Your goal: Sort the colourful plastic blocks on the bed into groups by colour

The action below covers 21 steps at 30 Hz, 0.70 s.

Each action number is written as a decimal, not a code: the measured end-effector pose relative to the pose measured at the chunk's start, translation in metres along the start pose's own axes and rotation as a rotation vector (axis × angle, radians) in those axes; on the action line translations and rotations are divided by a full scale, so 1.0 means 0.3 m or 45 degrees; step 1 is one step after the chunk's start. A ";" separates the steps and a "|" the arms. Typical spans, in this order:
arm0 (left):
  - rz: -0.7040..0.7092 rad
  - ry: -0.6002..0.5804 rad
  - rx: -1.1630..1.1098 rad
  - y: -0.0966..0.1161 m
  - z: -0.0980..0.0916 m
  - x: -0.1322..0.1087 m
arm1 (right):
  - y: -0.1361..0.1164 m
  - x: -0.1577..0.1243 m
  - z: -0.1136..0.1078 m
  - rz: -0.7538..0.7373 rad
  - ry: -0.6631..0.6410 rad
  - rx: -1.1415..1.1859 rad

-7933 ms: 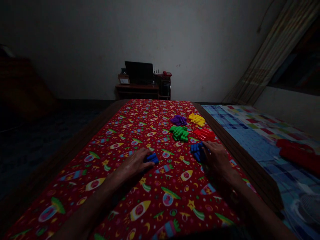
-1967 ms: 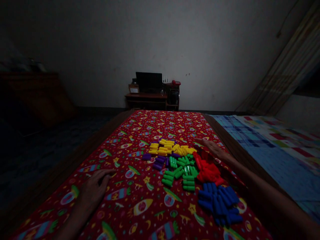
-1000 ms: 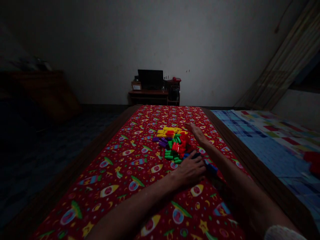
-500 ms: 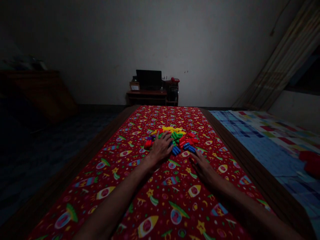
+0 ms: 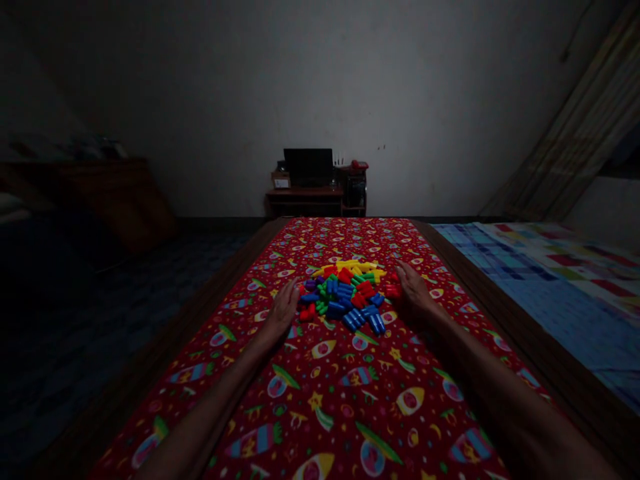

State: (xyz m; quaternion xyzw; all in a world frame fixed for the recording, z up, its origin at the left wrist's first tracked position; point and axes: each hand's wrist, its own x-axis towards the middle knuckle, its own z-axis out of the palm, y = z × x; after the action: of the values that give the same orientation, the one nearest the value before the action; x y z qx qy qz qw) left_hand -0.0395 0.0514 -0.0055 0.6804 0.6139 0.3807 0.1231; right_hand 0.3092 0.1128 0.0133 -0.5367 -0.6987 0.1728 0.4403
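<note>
A mixed heap of small plastic pieces [image 5: 346, 295] in blue, red, green, yellow and purple lies on a red cloth with a rocket print [image 5: 330, 393]. My left hand [image 5: 283, 309] rests flat against the heap's left side, fingers stretched out. On the right side of the heap lies my right hand [image 5: 413, 291], also flat, its fingers touching red pieces. Neither hand grips anything. Both forearms reach in from the bottom of the view.
The cloth covers a long wooden surface whose bare edge [image 5: 505, 313] shows at the right. A blue patchwork mattress [image 5: 545, 280] lies beside it. A low desk with a dark monitor [image 5: 309, 167] stands at the far wall. The room is dim.
Colours that lay in separate heaps are now mixed into one pile. My left hand has slid off the pile to its left side, and my right hand has moved forward to its right side.
</note>
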 end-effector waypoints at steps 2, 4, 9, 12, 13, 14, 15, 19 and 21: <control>-0.039 -0.029 -0.044 -0.011 0.010 -0.022 | 0.047 0.010 0.013 0.066 -0.022 -0.010; -0.009 -0.045 -0.069 -0.008 0.026 -0.038 | 0.050 0.010 0.070 0.052 -0.061 -0.001; 0.072 -0.062 -0.082 0.008 0.054 -0.049 | -0.091 -0.034 0.271 -0.002 -0.171 0.109; 0.108 -0.035 -0.098 0.006 0.055 -0.048 | -0.215 -0.076 0.339 -0.107 -0.264 0.229; 0.116 -0.019 -0.108 0.004 0.054 -0.048 | -0.254 -0.081 0.347 -0.154 -0.313 0.260; 0.119 -0.003 -0.118 0.002 0.053 -0.048 | -0.289 -0.076 0.350 -0.197 -0.366 0.282; 0.117 0.008 -0.126 0.000 0.052 -0.048 | -0.317 -0.060 0.346 -0.235 -0.405 0.295; 0.053 0.029 -0.142 -0.002 0.047 -0.048 | -0.314 0.117 0.298 -0.289 -0.317 0.236; 0.041 0.051 -0.149 0.000 0.044 -0.046 | -0.247 0.230 0.273 -0.215 -0.199 0.121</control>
State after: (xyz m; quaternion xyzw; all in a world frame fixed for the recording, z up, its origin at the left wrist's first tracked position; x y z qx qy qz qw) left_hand -0.0299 0.0425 -0.0195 0.6741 0.5820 0.4313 0.1442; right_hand 0.1968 0.1670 0.0508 -0.4396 -0.7646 0.2092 0.4224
